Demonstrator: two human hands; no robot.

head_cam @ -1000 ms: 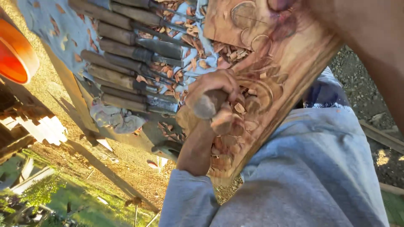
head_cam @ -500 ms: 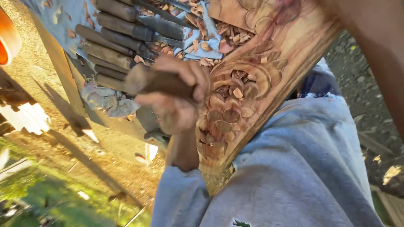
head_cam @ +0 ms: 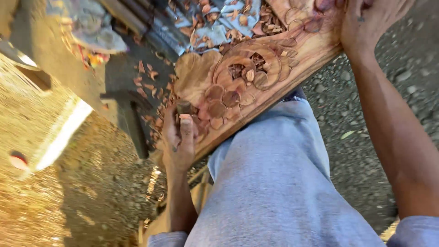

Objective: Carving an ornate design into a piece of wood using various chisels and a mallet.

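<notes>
The left hand (head_cam: 179,142) is closed around a short wooden-handled carving tool (head_cam: 184,108), thumb laid along the front, with the dark butt of the handle showing above the fist. The blade end is hidden, so where it meets the wood cannot be told. The fist rests against the lower end of a carved wooden panel (head_cam: 256,68), a reddish-brown board cut with a round flower and overlapping petal shapes. The panel lies slanted across the person's leg, which is covered in grey cloth (head_cam: 274,183), and rises toward the upper right.

There the right hand (head_cam: 368,20) grips the panel's upper edge, fingers curled over the board, forearm running down the right side of the view.

Wood chips (head_cam: 155,82) lie scattered just beside the panel's lower end and over a pale blue cloth (head_cam: 219,23) behind it, where more chips are heaped. A row of dark tool handles (head_cam: 137,13) lies on that cloth at the top left, blurred. Below is sunlit sandy ground (head_cam: 68,196); grey gravel (head_cam: 338,119) lies to the right of the leg.
</notes>
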